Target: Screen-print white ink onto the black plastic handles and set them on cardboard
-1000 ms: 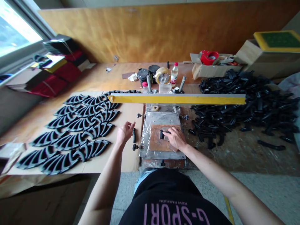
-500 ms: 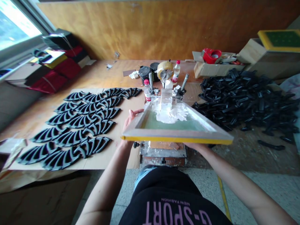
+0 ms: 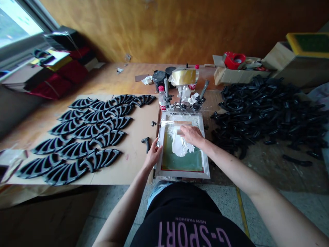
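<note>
- Far left – a window (image 3: 17,24) above a stack of red and black goods (image 3: 59,68) on the wooden bench (image 3: 113,80).
- Left of centre – a cardboard sheet (image 3: 136,164) carries rows of black fin-shaped pieces (image 3: 84,132), laid flat and closely overlapped. One single black piece (image 3: 146,143) lies apart from the rows, just beside the left hand.
- Left hand (image 3: 153,155): set on the left rail of the screen frame (image 3: 183,174), fingers together along the rail. Whether they clasp it underneath cannot be told.
- Centre: the screen frame lies flat on the printing station at the bench's near edge, directly before the person. White ink (image 3: 180,148) is smeared over its green mesh.
- Right hand (image 3: 192,136): palm down over the far half of the mesh, fingers bent together onto a pale block (image 3: 178,131) at the ink.
- Behind the frame: a red-capped bottle (image 3: 161,97), dark tubs (image 3: 158,76) and a tape roll (image 3: 183,77).
- Right: a large loose pile of black parts (image 3: 269,106), well apart from the hands.
- Far right: cardboard boxes (image 3: 231,75), a red tape dispenser (image 3: 232,61), a yellow-framed screen (image 3: 308,43).
</note>
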`<state>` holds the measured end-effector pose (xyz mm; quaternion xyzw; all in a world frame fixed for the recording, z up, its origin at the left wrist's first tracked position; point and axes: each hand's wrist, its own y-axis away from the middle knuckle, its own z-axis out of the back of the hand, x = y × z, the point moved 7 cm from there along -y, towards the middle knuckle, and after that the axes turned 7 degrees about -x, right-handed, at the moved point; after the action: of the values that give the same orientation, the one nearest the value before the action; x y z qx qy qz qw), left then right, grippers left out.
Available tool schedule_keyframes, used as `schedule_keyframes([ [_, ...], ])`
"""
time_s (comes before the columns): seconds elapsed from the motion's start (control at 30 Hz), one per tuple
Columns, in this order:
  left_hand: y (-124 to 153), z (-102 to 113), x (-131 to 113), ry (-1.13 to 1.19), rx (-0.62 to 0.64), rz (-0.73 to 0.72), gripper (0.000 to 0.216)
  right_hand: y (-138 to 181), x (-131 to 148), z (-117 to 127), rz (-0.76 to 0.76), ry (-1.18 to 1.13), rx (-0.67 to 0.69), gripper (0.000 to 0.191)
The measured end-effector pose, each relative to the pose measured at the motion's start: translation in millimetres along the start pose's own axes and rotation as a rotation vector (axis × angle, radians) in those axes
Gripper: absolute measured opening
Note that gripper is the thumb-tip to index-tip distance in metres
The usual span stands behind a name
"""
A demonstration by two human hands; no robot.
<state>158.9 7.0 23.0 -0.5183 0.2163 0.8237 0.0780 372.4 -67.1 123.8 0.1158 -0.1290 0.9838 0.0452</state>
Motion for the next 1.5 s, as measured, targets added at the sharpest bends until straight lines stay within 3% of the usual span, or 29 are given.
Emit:
schedule_keyframes([
  [0.13, 1, 2, 1, 0.026, -0.001, 0.013, 0.066, 47, 22, 2, 0.333, -0.083, 0.117, 0.017],
  [0.2, 1, 2, 2, 0.053, 0.000, 0.019, 0.067, 59, 27, 7, 0.425, -0.139, 0.173, 0.015],
  [0.33, 0, -1, 5, 0.082, 0.012, 0.027, 0.069, 54, 19, 9, 0.295, -0.110, 0.043, 0.015],
  [0.4, -1, -2, 6, 0.071, 0.030, 0.019, 0.069, 59, 22, 4, 0.301, -0.074, -0.027, 0.021],
  [0.5, 0, -3, 5, 0.056, 0.044, 0.010, 0.068, 68, 31, -4, 0.366, -0.125, 0.012, 0.018],
  [0.6, 5, 0, -6, 0.086, 0.060, 0.035, 0.071, 46, 23, 6, 0.209, -0.180, -0.018, 0.013],
  [0.7, 16, 11, -33, 0.123, 0.061, 0.043, 0.076, 2, -4, 32, -0.004, -0.172, -0.153, 0.043],
  [0.77, 24, 23, -59, 0.142, 0.013, 0.018, 0.067, -20, -34, 54, -0.112, -0.149, -0.250, 0.057],
  [0.9, 26, 38, -124, 0.336, -0.054, -0.096, 0.053, -7, -116, 86, -0.394, -0.106, -0.483, 0.038],
  [1.0, 11, 41, -178, 0.591, -0.090, -0.303, 0.049, 27, -140, 63, -0.478, -0.079, -0.369, 0.038],
  [1.1, -5, 36, -204, 0.665, -0.097, -0.364, 0.050, 53, -105, 11, -0.343, -0.100, -0.148, 0.034],
  [1.17, -4, 28, -195, 0.695, -0.131, -0.336, 0.051, 63, -68, -19, -0.248, -0.081, -0.028, 0.027],
  [1.23, 9, 5, -164, 0.691, -0.067, -0.194, 0.051, 70, -39, -40, -0.248, -0.057, 0.072, 0.020],
  [1.33, 53, -59, -91, 0.552, 0.292, 0.248, 0.054, 76, -9, -46, -0.412, -0.110, 0.077, 0.017],
  [1.4, 80, -84, -54, 0.546, 0.400, 0.410, 0.053, 76, 13, -42, -0.364, -0.217, 0.015, 0.017],
  [1.43, 85, -88, -42, 0.560, 0.390, 0.434, 0.052, 76, 23, -38, -0.272, -0.279, -0.015, 0.015],
  [1.5, 74, -74, -25, 0.522, 0.293, 0.385, 0.048, 79, 25, -29, -0.087, -0.350, -0.061, 0.014],
])
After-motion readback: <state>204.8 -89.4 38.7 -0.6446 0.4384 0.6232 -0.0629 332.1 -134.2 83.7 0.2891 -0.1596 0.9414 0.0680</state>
